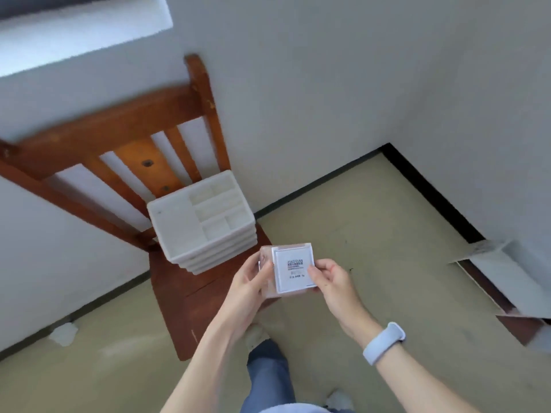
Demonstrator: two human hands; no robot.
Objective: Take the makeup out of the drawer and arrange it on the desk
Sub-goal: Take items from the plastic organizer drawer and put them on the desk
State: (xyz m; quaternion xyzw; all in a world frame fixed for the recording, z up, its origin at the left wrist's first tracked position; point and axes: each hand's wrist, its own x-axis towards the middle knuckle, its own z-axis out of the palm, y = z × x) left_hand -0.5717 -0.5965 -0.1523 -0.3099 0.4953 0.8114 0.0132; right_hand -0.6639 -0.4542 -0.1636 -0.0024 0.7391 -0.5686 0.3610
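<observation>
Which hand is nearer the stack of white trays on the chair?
Left. The left hand holds the small box just below the stack of white trays; the right hand holds the box's far side.

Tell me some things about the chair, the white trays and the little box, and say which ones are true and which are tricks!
1. Both hands hold the little box. True: the left hand and the right hand grip its sides.
2. The stack of white trays sits on the floor. False: it sits on the wooden chair.
3. The right wrist wears a pale wristband. True.
4. The box rests on the trays. False: it is held in the air in front of them.
5. The chair is made of metal. False: it is brown wood.
</observation>
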